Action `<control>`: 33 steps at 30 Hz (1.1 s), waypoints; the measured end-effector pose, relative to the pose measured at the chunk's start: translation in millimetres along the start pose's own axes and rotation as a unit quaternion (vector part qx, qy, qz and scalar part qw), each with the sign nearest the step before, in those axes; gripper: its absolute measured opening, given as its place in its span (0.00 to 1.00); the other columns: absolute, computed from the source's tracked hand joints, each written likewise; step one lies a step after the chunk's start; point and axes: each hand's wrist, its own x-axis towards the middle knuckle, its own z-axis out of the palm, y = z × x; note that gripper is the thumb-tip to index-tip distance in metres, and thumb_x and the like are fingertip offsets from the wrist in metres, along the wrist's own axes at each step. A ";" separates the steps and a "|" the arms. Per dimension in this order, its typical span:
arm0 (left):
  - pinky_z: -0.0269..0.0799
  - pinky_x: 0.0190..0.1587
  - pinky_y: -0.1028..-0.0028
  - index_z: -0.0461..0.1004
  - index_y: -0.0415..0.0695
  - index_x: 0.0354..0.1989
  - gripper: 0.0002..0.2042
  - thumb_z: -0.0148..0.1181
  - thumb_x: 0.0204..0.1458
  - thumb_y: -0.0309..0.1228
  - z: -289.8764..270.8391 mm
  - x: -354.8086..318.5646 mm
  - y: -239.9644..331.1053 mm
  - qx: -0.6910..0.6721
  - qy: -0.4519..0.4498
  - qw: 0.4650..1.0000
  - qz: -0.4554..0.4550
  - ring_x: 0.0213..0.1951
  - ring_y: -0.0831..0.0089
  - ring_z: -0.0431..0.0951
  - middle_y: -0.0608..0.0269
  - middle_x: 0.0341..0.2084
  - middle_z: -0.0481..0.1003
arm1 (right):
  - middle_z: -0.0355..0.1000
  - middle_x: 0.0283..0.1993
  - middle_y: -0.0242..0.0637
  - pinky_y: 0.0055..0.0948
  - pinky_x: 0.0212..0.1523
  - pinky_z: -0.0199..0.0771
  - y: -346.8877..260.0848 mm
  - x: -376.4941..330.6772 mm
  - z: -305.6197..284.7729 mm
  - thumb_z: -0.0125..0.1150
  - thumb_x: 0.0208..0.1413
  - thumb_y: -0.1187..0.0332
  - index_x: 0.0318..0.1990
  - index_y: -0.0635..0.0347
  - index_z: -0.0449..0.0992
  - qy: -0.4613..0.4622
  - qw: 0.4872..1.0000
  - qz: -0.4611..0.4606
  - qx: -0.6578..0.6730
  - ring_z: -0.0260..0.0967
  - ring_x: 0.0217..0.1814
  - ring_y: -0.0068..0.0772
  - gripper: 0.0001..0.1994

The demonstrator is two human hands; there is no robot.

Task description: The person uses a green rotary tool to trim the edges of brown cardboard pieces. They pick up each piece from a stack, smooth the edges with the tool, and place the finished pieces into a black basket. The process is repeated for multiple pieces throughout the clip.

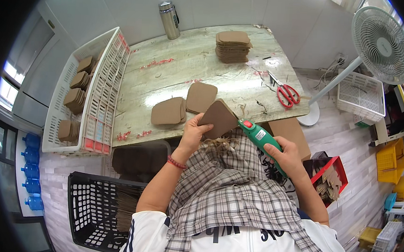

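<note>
Gripping a brown leather piece (218,118) in the left hand (193,134), fingers closed on its lower edge, above the lap. Clasping a green handheld tool (261,138) in the right hand (288,156), tip touching the piece. Lying nearby on the worn table (178,61): red scissors (286,93).

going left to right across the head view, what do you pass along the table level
white crate → flat brown pieces → left hand holding a brown piece → green tool in the right hand → red scissors → white basket
</note>
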 end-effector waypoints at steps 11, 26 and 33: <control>0.71 0.42 0.78 0.74 0.36 0.47 0.14 0.56 0.50 0.17 -0.1 -26.3 -4.6 0.028 -0.033 0.994 -0.099 0.36 0.80 0.76 0.66 0.36 0.78 | 0.70 0.25 0.29 0.18 0.24 0.65 -4.6 5.1 21.7 0.61 0.57 0.60 0.42 0.66 0.75 -0.007 1.000 0.017 -0.012 0.64 0.22 0.15 0.16; 0.72 0.35 0.81 0.74 0.40 0.33 0.07 0.65 0.46 0.19 -27.8 -23.6 33.6 0.073 0.057 0.995 0.024 0.30 0.83 0.74 0.68 0.28 0.76 | 0.70 0.26 0.31 0.19 0.25 0.65 -0.6 5.7 15.5 0.59 0.59 0.58 0.38 0.65 0.74 -0.110 0.991 0.065 0.042 0.65 0.23 0.17 0.16; 0.71 0.36 0.81 0.75 0.40 0.33 0.07 0.64 0.46 0.19 -26.8 -24.4 33.9 0.105 0.012 0.994 -0.019 0.30 0.82 0.75 0.67 0.28 0.77 | 0.71 0.27 0.32 0.20 0.24 0.66 -3.7 5.6 18.4 0.62 0.56 0.56 0.40 0.67 0.75 -0.119 0.990 0.073 0.002 0.66 0.24 0.17 0.19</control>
